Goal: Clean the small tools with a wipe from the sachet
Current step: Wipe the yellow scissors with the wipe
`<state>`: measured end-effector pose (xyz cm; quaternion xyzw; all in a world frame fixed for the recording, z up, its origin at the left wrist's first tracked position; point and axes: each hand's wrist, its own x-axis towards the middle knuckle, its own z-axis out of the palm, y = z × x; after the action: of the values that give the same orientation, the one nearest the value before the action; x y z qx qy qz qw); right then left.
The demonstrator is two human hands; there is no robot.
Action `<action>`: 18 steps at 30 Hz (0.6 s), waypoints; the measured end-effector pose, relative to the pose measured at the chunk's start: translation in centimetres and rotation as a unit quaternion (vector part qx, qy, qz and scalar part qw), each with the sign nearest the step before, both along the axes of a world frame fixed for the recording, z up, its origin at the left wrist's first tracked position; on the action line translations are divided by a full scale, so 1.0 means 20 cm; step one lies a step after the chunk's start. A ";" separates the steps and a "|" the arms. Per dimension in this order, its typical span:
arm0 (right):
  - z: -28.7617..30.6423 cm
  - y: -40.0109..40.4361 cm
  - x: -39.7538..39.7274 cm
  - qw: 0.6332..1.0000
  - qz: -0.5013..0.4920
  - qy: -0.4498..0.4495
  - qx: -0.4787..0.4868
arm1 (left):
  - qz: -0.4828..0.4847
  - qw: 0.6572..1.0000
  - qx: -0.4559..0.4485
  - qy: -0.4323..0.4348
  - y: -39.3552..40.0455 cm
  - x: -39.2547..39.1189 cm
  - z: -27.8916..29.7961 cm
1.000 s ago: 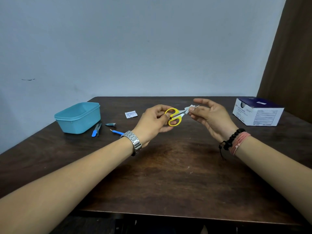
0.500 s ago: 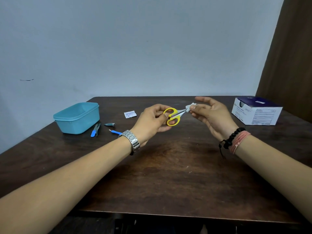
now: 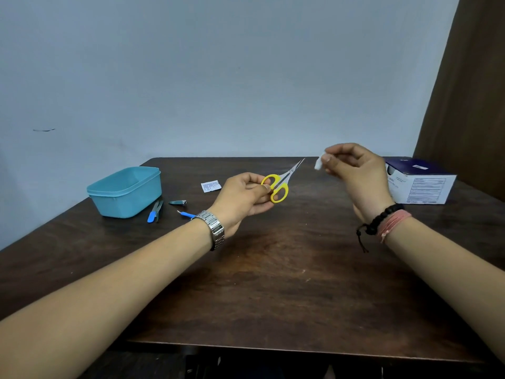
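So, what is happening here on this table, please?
A person is cleaning small tools. The left hand holds yellow scissors by the handles, blades closed and pointing up and away. The right hand pinches a small white wipe, apart from the blades. Other small tools lie beside a blue tub, and the sachet lies on the table.

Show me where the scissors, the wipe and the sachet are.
scissors (image 3: pixel 279 188), head view, on the yellow handles.
wipe (image 3: pixel 318 163), head view, on its white middle.
sachet (image 3: pixel 210 186), head view, on its printed face.

Scissors (image 3: pixel 282 181): shiny metal blades, glossy plastic handles; table (image 3: pixel 273 283): dark wood.
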<state>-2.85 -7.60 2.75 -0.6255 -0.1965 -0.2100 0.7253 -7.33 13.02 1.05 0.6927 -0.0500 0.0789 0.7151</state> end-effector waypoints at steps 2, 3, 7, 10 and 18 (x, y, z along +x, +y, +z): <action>-0.02 0.04 -0.02 0.993 -0.001 -0.053 -0.109 | -0.012 1.000 -0.012 0.007 0.00 0.00 0.00; -0.03 0.06 -0.03 0.983 -0.007 -0.078 -0.165 | -0.021 1.000 -0.019 0.010 -0.01 -0.01 0.00; -0.04 0.07 -0.05 0.954 -0.049 -0.144 -0.260 | -0.046 0.998 -0.041 0.016 -0.02 -0.01 0.01; -0.07 0.09 -0.07 0.922 -0.036 -0.200 -0.331 | -0.053 0.997 -0.060 0.021 -0.02 -0.02 0.01; -0.07 0.12 -0.09 0.899 -0.043 -0.233 -0.368 | -0.078 0.994 -0.077 0.026 -0.03 -0.03 0.01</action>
<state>-4.70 -5.17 1.37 -0.7888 -0.3961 -0.2934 0.3671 -7.88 12.37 1.32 0.6312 -0.0792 0.0085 0.7715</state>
